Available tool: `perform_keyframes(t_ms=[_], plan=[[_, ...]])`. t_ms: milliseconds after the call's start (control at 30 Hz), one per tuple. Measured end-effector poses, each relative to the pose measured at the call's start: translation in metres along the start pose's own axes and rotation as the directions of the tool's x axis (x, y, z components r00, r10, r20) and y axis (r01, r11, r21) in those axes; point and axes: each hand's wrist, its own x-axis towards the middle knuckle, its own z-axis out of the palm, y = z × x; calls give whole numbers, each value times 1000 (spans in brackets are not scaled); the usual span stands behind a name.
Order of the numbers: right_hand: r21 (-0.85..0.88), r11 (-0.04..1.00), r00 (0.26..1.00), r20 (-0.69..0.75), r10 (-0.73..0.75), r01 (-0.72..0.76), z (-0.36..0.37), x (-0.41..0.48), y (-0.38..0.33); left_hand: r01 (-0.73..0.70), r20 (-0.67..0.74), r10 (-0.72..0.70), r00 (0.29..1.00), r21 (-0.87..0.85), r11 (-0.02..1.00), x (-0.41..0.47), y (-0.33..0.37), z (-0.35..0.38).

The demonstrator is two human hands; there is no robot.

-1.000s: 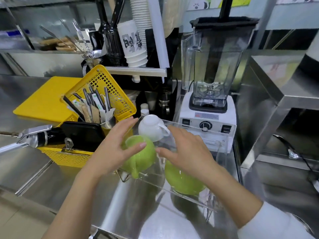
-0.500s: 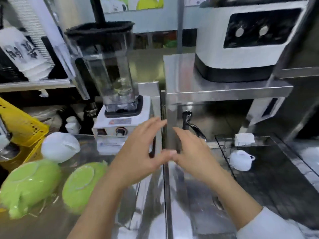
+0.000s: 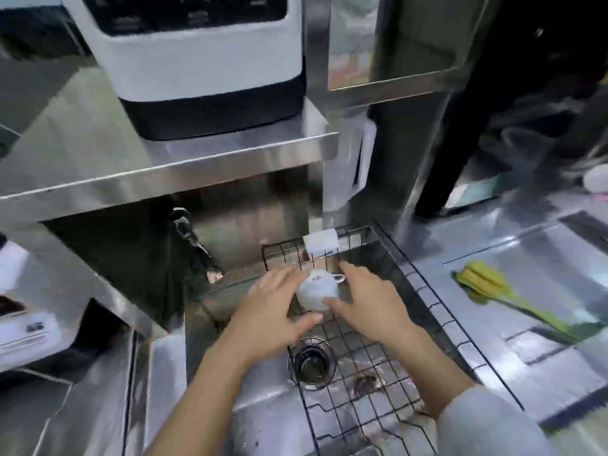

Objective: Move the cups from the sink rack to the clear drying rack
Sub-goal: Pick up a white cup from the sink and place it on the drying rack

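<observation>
Head view frames a steel sink over which a black wire rack is laid, and on that rack a single white cup is seen, turned upside down with its handle pointing to the right. The cup is flanked by both hands: the left hand is spread at its left side with the fingers extended past the rim and the thumb reaching under the near edge, while the right hand is spread at its right side with the thumb just at the cup's lower right. Neither hand is closed; the fingers are held apart and loose, and nothing is grasped by either, although whether the fingertips are already touching the cup cannot be told through the blur. Apart from the cup, the rack is seen to carry only a small white block clipped or resting at its far rim. Beneath the wires the round drain of the sink is visible, just nearer the person than the cup. A dark tap is seen to the left of the rack, under a steel shelf on which a white and black appliance is stood. On the counter to the right, well apart from the cup, a yellow and green brush is laid flat. A light sleeve is worn on the right arm
</observation>
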Motion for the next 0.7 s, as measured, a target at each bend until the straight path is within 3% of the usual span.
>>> perform_keyframes(t_ms=[200, 333, 467, 567, 700], plan=[[-66, 998, 994, 109, 6, 2, 39, 30, 46, 78, 129, -101, 987, 173, 982, 46, -20, 48], [53, 995, 990, 107, -92, 87, 55, 55, 50, 156, 86, -198, 976, 357, 921, 66, -19, 64], [110, 985, 972, 183, -148, 129, 67, 70, 51, 150, 164, -263, 951, 498, 854, 80, -11, 72], [124, 984, 970, 193, -150, 127, 73, 72, 52, 126, 147, -234, 961, 522, 843, 81, -14, 75], [1, 997, 979, 187, -79, 80, 76, 68, 48, 105, 188, -220, 957, 485, 868, 74, -11, 72]])
